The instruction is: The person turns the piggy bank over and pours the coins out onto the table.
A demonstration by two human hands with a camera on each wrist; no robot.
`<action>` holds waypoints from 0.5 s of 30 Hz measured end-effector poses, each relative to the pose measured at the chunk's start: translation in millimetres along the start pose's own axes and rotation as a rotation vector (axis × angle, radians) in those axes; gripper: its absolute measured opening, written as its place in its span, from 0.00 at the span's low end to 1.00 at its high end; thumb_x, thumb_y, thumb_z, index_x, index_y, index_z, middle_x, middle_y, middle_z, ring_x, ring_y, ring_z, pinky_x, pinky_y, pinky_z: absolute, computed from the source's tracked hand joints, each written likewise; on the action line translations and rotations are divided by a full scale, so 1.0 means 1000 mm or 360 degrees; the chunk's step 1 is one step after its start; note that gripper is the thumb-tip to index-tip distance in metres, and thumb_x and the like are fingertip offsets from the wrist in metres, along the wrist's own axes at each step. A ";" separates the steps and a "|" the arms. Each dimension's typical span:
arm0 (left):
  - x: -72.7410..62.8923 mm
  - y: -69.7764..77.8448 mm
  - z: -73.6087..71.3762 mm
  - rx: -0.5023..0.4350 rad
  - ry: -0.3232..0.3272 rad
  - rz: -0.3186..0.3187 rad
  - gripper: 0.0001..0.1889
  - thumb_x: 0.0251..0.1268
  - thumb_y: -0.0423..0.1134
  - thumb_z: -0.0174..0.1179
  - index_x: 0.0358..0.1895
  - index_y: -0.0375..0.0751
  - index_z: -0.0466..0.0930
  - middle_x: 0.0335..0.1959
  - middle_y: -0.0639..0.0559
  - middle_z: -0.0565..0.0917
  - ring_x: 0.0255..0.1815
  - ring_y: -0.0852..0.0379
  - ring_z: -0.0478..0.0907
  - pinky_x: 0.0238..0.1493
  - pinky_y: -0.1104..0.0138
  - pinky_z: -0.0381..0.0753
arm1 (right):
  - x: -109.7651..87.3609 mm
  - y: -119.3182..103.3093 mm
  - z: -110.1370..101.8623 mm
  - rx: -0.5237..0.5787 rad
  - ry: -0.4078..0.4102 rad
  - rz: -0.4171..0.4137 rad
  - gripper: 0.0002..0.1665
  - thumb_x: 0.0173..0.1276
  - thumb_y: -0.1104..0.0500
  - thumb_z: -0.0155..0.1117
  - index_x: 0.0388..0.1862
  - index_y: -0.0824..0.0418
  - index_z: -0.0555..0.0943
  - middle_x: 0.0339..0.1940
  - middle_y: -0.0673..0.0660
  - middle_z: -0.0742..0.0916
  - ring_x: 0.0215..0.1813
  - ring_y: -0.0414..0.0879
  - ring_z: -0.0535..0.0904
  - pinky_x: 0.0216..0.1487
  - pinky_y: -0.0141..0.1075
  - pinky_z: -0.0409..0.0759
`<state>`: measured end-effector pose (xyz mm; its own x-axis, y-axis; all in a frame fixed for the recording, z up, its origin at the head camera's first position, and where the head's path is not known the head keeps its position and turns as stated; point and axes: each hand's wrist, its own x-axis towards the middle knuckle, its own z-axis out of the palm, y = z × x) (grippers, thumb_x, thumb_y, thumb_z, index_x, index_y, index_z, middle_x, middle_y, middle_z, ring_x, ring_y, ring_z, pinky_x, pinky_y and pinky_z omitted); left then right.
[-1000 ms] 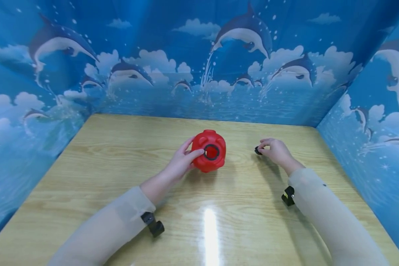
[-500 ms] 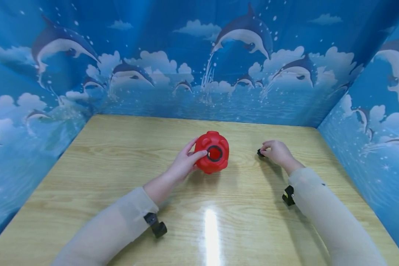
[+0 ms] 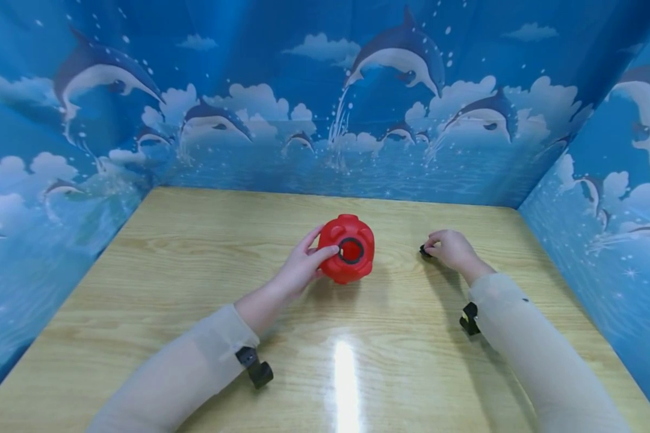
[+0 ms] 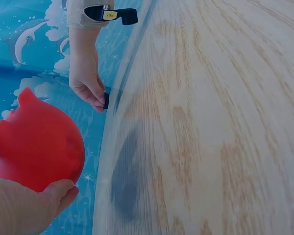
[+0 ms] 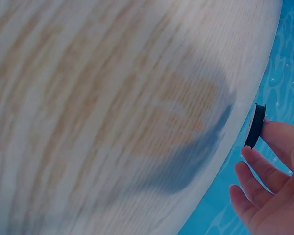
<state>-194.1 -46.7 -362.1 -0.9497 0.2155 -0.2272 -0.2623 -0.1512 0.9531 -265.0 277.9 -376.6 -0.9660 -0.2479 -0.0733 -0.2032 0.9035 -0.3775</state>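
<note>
My left hand [image 3: 299, 266] grips a red piggy bank [image 3: 360, 233] by its left side, thumb at the edge of a round opening. That opening has a black rim and faces the head camera, with several stubby bumps around it. In the left wrist view the bank's rounded red body [image 4: 44, 142] hangs above the table. Off to the right, my right hand [image 3: 451, 249] pinches a small round black cap [image 5: 256, 126] between thumb and fingertip. The other fingers of that hand are loosely bent. A wide gap separates cap and bank.
A light wood table [image 3: 206, 240] lies under both hands, with shadows of the hands and things on it. Blue dolphin-print cloth [image 3: 281, 162] stands along its back and sides. Each sleeve carries a black strap-on device [image 3: 254, 367].
Over the past second, the left hand and the piggy bank shift slightly right in the head view. The right hand with the cap moves slightly right and down, then stays nearly still.
</note>
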 end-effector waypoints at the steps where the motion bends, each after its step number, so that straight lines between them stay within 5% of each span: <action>1: 0.000 0.000 0.000 -0.0003 0.0003 -0.0003 0.36 0.61 0.42 0.62 0.71 0.57 0.55 0.57 0.45 0.74 0.53 0.48 0.75 0.51 0.58 0.77 | 0.000 0.000 0.000 -0.0007 0.0003 -0.0006 0.07 0.65 0.65 0.60 0.35 0.67 0.83 0.56 0.74 0.75 0.58 0.69 0.69 0.59 0.57 0.65; 15: 0.001 -0.001 -0.002 0.0015 0.0025 -0.0014 0.36 0.61 0.42 0.62 0.71 0.57 0.56 0.58 0.46 0.74 0.54 0.49 0.74 0.52 0.57 0.76 | 0.002 -0.003 0.001 -0.0055 -0.0025 -0.0006 0.06 0.65 0.65 0.60 0.35 0.66 0.83 0.55 0.74 0.76 0.57 0.68 0.70 0.58 0.56 0.67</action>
<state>-195.4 -48.2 -364.1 -0.9500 0.2015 -0.2387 -0.2692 -0.1402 0.9528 -265.7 274.5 -376.8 -0.9626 -0.2567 -0.0861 -0.2127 0.9139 -0.3458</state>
